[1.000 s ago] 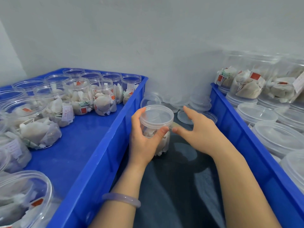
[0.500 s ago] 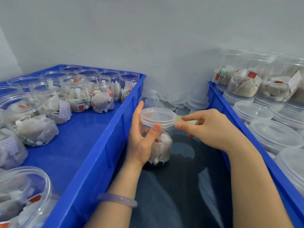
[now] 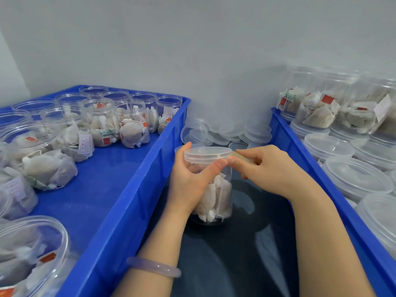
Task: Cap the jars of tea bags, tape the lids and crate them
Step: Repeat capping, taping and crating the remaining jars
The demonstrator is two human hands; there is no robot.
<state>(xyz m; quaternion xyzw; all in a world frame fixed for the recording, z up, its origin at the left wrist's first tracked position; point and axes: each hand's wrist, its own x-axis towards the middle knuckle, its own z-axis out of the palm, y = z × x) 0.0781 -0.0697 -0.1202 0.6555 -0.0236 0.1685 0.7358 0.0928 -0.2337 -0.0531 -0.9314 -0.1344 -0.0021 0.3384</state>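
I note the jar point(image 3: 214, 196) upright on the dark counter point(image 3: 235, 254) between the left crate point(image 3: 128, 200) and the right crate point(image 3: 300, 163), with its lid point(image 3: 207, 154) seated. The left hand point(image 3: 188, 183) has its fingers curled round the jar's upper wall. The right hand point(image 3: 272, 170) fingers pinch a tape strip point(image 3: 242, 156) at the lid's rim.

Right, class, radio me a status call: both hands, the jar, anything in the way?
Left hand grips jar, lid on. Right hand pinches tape strip at lid rim. Loose lids behind, not blocking.

Pale lilac bangle point(image 3: 154, 267); dark glossy surface point(image 3: 235, 264) below; grey wall point(image 3: 192, 39) behind.
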